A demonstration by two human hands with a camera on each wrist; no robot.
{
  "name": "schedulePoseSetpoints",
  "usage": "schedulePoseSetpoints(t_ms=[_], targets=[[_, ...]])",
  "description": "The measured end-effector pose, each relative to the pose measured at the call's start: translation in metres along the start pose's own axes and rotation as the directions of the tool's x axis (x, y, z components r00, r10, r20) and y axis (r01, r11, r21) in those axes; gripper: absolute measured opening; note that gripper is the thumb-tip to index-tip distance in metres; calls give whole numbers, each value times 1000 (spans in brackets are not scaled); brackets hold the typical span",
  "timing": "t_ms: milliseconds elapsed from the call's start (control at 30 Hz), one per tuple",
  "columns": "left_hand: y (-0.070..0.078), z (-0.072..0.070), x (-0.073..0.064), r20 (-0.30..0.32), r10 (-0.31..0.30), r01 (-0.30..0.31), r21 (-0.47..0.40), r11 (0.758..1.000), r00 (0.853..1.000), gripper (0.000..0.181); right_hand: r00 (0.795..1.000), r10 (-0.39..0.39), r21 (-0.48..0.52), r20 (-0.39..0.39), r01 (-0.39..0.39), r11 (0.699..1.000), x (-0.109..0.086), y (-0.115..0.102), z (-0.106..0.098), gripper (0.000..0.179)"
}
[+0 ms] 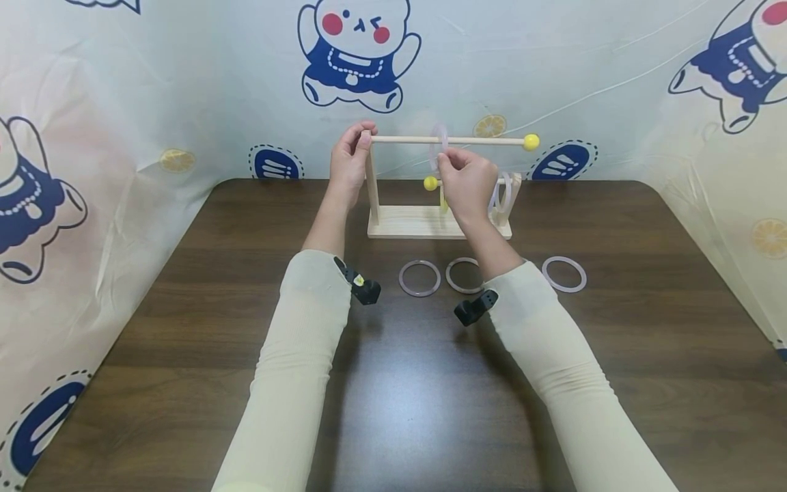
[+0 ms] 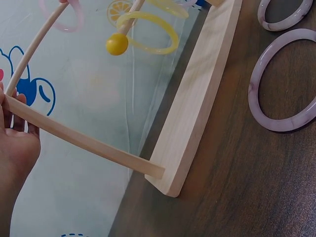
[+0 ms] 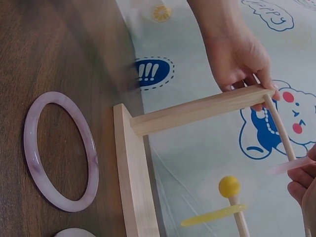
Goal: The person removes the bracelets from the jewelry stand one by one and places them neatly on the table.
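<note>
Head view: nearest the camera are the sleeves [image 1: 279,369], a small black camera [image 1: 365,292] at the left cuff. Beyond them, on the table [image 1: 246,355], stands a wooden stand [image 1: 412,222]. The left hand [image 1: 350,160] is clamped on the top of the left post [image 1: 372,188], where the upper rod [image 1: 486,141] meets it. The right hand [image 1: 470,181] pinches a pale pink ring [image 1: 441,132], which appears to encircle that rod between the post and the yellow end ball [image 1: 531,142]. Three loose rings [image 1: 420,294] lie in front of the base.

Risk, as judged: the rod is carried at one end only. Sideways drag on the ring could twist the joint or tip the stand, particularly if the left grip slackens; the ring might also slip off over the ball if drawn outward.

Left wrist view: two yellow rings [image 2: 173,42] show on the lower rod [image 2: 132,15]; the head view has the right hand largely masking them. The right hand is not identifiable here.

Right wrist view: the left hand's fingers and thumb show closed about the post top, plainer than elsewhere. The right fingertips [image 3: 297,191] meet the pink ring; its far side is hidden.
</note>
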State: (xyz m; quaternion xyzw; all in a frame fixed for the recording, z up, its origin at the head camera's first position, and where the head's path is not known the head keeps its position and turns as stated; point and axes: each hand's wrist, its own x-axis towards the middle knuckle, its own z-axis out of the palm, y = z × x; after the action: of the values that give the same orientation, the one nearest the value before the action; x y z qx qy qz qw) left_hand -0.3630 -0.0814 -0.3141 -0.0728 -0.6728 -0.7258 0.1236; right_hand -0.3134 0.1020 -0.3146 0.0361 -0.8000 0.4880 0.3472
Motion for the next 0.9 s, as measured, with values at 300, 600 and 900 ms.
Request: schedulePoseSetpoints(t_ms=[300, 600, 900], targets=[[-2, 0, 1, -6, 13, -14, -19, 1000, 1000, 25, 1000, 25, 12, -11, -25, 1000, 2, 1, -2, 15], [-2, 0, 1, -6, -8, 8, 20, 1000, 1000, 26, 999, 23, 24, -32, -22, 999, 2, 3, -3, 15], [-2, -1, 2, -1, -11, 11, 27, 1000, 1000, 27, 998, 43, 23, -40, -42, 999, 3, 5, -5, 17]])
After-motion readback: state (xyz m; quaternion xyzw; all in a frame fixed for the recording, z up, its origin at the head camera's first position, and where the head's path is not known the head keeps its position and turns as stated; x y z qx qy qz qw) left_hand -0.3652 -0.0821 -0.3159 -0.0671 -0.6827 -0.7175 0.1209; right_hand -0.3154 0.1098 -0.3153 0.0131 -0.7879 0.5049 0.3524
